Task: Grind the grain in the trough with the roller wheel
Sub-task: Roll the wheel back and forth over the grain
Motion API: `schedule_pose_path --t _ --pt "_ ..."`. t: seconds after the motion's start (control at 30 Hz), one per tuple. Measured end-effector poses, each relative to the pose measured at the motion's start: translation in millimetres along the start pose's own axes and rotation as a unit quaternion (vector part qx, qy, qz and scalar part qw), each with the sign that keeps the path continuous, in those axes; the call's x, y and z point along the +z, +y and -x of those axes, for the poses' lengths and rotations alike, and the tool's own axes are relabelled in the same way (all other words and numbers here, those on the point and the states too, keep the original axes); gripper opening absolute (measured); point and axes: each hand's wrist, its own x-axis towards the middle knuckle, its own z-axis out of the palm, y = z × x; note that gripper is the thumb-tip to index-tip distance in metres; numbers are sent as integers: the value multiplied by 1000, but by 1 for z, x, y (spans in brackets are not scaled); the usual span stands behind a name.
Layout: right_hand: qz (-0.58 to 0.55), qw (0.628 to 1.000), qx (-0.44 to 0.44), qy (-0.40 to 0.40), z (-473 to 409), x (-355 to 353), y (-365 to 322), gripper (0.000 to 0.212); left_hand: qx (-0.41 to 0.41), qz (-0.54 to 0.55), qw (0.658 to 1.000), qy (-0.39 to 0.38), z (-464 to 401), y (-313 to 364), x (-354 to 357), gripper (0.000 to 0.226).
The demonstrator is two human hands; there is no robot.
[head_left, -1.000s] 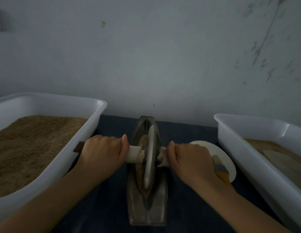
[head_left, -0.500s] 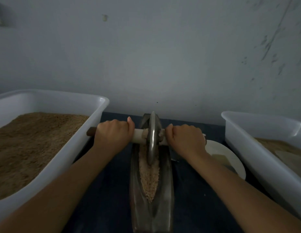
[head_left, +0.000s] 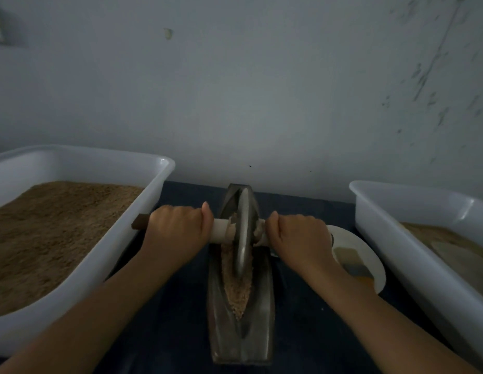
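Sitting upright in the far half of the metal trough, the roller wheel has its lower edge down in the grain, which fills the narrow channel toward the near end. I see the trough lying lengthwise on the dark bench, straight ahead of me between the two forearms. A pale axle runs through the wheel from side to side. My left hand grips the axle just left of the wheel, its fingers curled over the top and the thumb pointing toward the disc; a dark brown axle end sticks out past the knuckles. My right hand grips the other side the same way, wrapped tight round the axle close beside the wheel. To the left stands a white tub heaped with brown meal, touching the axle end or nearly so. To the right, a white plate holds a flat tool I cannot identify, and beyond it another white tub holds a shallower brown layer.
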Motion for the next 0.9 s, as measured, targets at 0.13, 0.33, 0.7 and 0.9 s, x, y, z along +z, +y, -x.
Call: schedule_pose_path --t 0.13,0.33,0.7,0.9 --pt "24 997 -18 -77 17 -17 1 47 5 77 995 61 16 2 -14 65" --pt "-8 997 -25 -74 28 -29 -3 46 -11 134 987 83 24 4 -20 46" --pt "24 999 21 -30 -19 18 7 52 -36 -32 999 -5 -22 -5 7 77" --pt "33 998 8 -55 -41 26 10 45 -50 -85 995 7 -43 -6 26 62"
